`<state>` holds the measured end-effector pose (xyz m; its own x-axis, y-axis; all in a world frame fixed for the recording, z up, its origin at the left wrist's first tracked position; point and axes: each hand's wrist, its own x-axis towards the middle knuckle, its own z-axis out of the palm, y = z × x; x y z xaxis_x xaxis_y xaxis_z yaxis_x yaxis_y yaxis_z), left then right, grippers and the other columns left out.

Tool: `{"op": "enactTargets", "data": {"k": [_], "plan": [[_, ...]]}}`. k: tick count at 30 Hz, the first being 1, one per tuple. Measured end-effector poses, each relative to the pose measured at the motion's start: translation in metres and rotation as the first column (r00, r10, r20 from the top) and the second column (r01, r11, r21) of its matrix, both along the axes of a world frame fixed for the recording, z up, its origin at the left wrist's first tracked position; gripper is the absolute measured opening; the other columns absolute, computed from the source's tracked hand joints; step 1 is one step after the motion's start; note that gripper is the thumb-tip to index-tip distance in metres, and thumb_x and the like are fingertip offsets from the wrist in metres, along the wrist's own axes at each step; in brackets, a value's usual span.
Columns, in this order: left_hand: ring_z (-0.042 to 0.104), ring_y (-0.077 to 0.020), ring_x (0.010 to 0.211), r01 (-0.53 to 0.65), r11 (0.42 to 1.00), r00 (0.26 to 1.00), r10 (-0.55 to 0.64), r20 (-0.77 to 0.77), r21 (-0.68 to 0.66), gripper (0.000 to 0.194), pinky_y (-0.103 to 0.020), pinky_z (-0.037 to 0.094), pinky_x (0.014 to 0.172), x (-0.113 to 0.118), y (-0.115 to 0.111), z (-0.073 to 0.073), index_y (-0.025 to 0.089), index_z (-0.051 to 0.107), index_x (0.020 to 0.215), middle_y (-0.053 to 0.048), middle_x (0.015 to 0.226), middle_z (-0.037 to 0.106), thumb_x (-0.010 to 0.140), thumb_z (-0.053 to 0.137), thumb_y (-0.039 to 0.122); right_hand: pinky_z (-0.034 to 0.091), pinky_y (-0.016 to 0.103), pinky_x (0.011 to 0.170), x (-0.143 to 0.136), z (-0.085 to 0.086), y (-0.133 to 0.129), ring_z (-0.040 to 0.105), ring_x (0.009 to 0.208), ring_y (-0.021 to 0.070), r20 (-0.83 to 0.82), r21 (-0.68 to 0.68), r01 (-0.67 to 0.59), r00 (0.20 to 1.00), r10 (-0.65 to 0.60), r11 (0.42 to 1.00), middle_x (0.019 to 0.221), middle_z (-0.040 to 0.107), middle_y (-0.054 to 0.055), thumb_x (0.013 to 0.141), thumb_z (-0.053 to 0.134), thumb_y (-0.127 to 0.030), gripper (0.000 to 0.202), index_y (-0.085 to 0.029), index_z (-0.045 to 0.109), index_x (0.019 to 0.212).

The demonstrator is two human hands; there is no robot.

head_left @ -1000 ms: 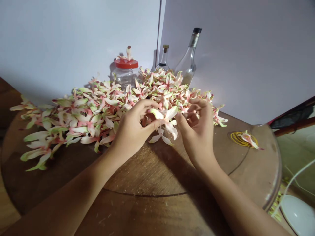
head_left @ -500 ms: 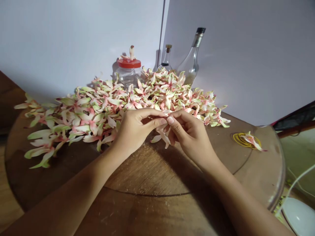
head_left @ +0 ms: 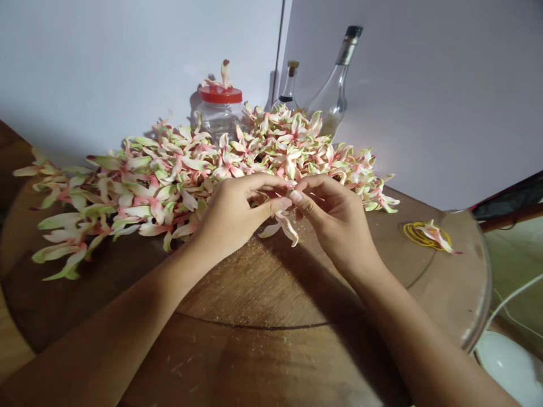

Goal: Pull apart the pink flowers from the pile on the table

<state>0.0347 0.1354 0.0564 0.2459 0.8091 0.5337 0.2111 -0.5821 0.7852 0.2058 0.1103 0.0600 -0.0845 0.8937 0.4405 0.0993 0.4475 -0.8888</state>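
Observation:
My left hand [head_left: 240, 212] and my right hand [head_left: 333, 217] meet at the fingertips above the middle of a round brown table [head_left: 254, 362]. Between them is a pale pink and white flower [head_left: 283, 226], its petals hanging below the fingers. Thumb and fingers of each hand are pinched together at its top; the exact grip is partly hidden. Just behind the hands spreads a large heap of similar pink, white and green flowers [head_left: 148, 195].
A clear jar with a red lid [head_left: 221, 95] stands behind the heap, a flower on top. Beside it are a small corked bottle [head_left: 289, 85] and a taller, tilted bottle [head_left: 337, 85]. Yellow loops [head_left: 416, 234] with a flower lie at the right. Walls rise behind.
The view has shifted slightly. Both hands remain together at the flower; its hanging petals have turned and now show more clearly beneath the fingers.

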Motion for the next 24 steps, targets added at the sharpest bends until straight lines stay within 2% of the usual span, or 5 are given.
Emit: {"op": "enactTargets", "data": {"k": [8,18,21,24], "plan": [[0.074,-0.0205,0.092,-0.053,0.999,0.998,0.053,0.023,-0.014,0.016,-0.032,0.063,0.083,0.0027,-0.0048,0.0028,0.024,0.079,0.101,-0.003,0.101,0.079,0.086,0.074,0.023,0.053,0.028,0.061,0.0004,-0.0017,0.0024,0.062,0.065,0.0131,-0.078,-0.023,-0.029,0.997,0.027,0.999,0.074,0.066,0.0,0.082,0.078,-0.041,0.024,-0.021,0.066,0.083],[0.075,-0.0237,0.095,0.01,0.996,0.994,0.001,0.113,-0.094,0.023,-0.037,0.065,0.086,0.0042,-0.0011,-0.0033,0.024,0.079,0.102,-0.004,0.103,0.078,0.079,0.082,0.027,0.052,0.027,0.062,0.0019,-0.0052,0.0031,0.061,0.066,0.0124,-0.113,-0.02,-0.051,0.992,0.049,0.999,0.074,0.065,0.0,0.086,0.075,-0.03,0.013,-0.02,0.067,0.083],[0.075,-0.0238,0.095,-0.012,0.997,0.993,0.021,0.12,-0.079,0.019,-0.037,0.064,0.086,0.0042,-0.0017,-0.0031,0.025,0.08,0.098,-0.003,0.1,0.079,0.08,0.081,0.032,0.054,0.027,0.064,0.0021,-0.0054,0.0029,0.063,0.068,0.013,-0.111,-0.026,-0.058,0.992,0.054,0.998,0.075,0.066,0.0,0.087,0.074,-0.031,0.013,-0.021,0.067,0.085],[0.074,-0.0232,0.094,0.013,0.996,0.99,0.0,0.142,-0.091,0.019,-0.037,0.064,0.085,0.004,-0.0018,-0.003,0.025,0.08,0.094,-0.003,0.1,0.079,0.079,0.081,0.037,0.054,0.027,0.063,0.002,-0.0046,0.0018,0.063,0.069,0.0131,-0.081,-0.036,-0.05,0.996,0.047,0.998,0.077,0.067,0.0,0.088,0.073,-0.034,0.015,-0.022,0.066,0.087]]}}
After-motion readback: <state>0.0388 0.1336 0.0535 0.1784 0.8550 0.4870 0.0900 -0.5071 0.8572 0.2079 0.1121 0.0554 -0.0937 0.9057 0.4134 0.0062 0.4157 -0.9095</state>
